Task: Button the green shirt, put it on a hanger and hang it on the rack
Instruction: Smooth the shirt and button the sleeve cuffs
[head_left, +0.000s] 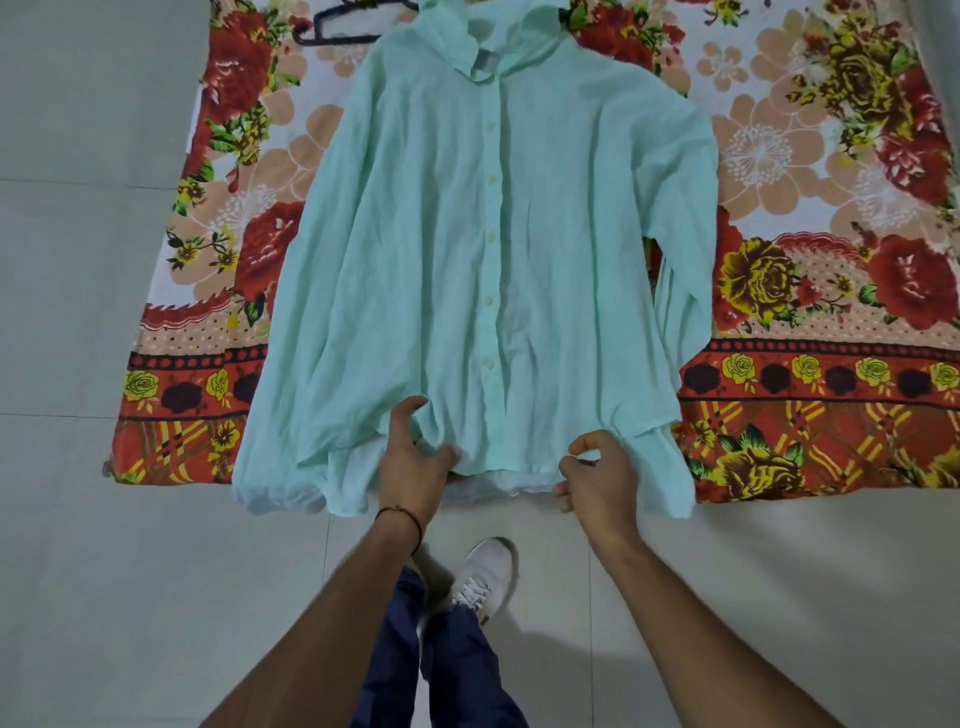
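On the floral sheet (779, 156) the green shirt (415, 234) lies flat, front up, collar at the far end, buttons in a row down the middle; left hand (415, 462) at the hem, fingers curled into bunched cloth; right hand (600, 475) near it, fingers bent, pinching the hem edge; dark hanger (332, 39) beside the collar.

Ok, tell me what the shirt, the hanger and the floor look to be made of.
The shirt: thin woven cloth, perhaps cotton or a blend, matte; fine creases, soft drape. The hanger: dark slim bars, plastic or coated wire, too far to tell. The floor: pale glazed tile, with grout lines and a dull sheen.
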